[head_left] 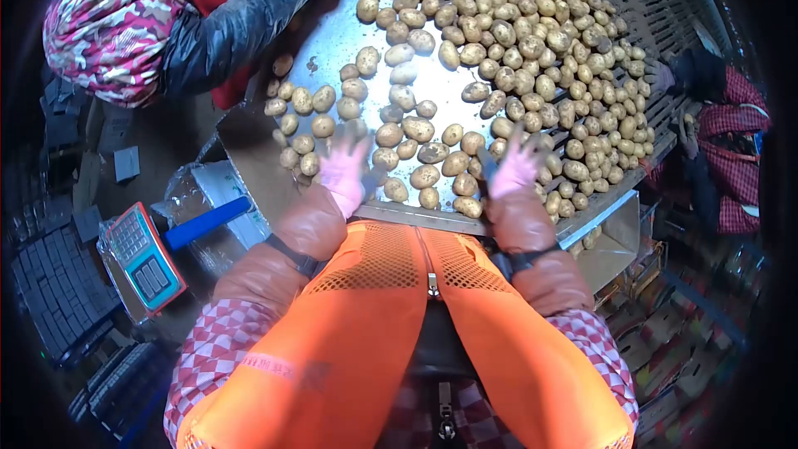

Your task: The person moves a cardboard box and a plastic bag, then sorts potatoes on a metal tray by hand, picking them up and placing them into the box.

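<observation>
Many potatoes [532, 58] lie on a shiny metal table [332, 41], heaped on the right and looser in the middle and left. My left hand [343, 170], in a pink glove with dark fingertips, is spread at the near left of the table, beside loose potatoes, and holds nothing. Gloved the same way, my right hand [517, 168] is spread over the near edge of the heap, its fingers apart and slightly blurred. Between both hands lie several potatoes [424, 175].
A scale [148, 262] with a blue bar stands at the left, by plastic wrap and a cardboard box [262, 150]. A co-worker [116, 29] leans in at the upper left; another person [731, 137] is at the right. Below the table's right edge is a carton [611, 241].
</observation>
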The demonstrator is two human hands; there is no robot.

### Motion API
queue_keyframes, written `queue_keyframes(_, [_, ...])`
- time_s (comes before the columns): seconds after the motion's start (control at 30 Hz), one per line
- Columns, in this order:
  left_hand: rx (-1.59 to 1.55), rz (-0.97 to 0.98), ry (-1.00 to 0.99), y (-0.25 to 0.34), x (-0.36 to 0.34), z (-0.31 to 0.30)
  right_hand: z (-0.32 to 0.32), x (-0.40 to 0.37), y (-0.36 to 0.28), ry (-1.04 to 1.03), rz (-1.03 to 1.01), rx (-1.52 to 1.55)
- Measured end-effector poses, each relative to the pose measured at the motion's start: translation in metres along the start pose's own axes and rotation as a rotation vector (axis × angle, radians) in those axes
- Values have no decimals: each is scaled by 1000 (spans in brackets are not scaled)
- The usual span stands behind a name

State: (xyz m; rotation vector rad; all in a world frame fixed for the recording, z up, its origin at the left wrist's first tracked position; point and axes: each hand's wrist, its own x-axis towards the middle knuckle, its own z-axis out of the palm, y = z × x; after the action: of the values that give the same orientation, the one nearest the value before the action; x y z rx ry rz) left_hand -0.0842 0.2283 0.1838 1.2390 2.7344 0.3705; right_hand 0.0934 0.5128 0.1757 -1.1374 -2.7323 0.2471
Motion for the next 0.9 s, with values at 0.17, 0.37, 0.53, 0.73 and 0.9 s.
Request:
queue_keyframes(0.17, [-290,-132,14,-29,-10,-1,28,23,-90,-284,-565,302])
queue_keyframes(0.37, [-657,-304,-91,-51,-23,-8,-3,50,-138,-449,-443,429])
queue_keyframes(0.53, [-1417,-576,55,-74,-13,26,24,27,-197,-607,-443,-64])
queue_keyframes(0.73, [-1624,-710,183,-86,-23,23,-16,59,-166,-971,362,879])
queue_keyframes(0.9, [-1113,-671,301,-99,-15,21,-52,2,20,-426,-152,872])
